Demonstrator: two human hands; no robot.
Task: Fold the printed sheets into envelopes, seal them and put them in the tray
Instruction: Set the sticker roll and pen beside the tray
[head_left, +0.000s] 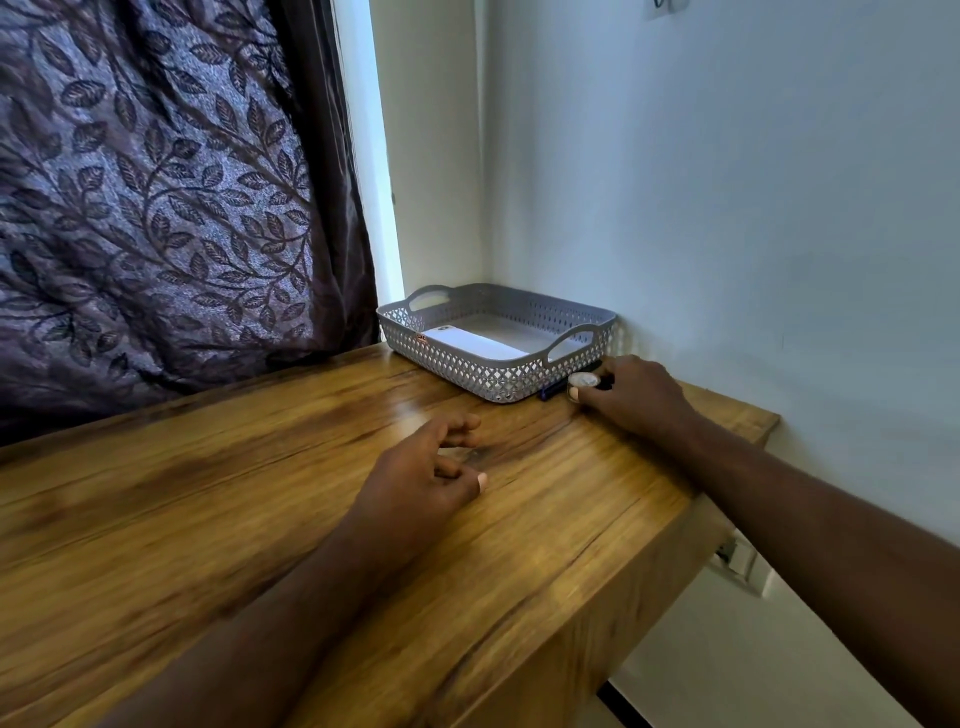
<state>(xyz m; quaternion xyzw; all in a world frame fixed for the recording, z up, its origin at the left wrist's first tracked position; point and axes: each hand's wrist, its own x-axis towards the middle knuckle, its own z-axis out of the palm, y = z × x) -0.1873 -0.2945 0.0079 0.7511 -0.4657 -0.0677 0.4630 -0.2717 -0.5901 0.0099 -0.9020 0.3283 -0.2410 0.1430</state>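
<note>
The tray (496, 343) is sitting at the far corner of the desk (260, 519), and a white envelope (480, 343) is already lying flat inside it. The right hand (634, 395) is closing its fingers around a small round roll (582, 382), probably tape, just beside a dark pen (553, 391) at the tray's near wall. The left hand (431, 467) is hovering loosely curled and empty over bare wood. No loose sheets are showing. Paper like this is likely handling light, thin and easily creased, so pinching it by an edge or corner looks best; the roll seems rigid, best gripped by its rim
</note>
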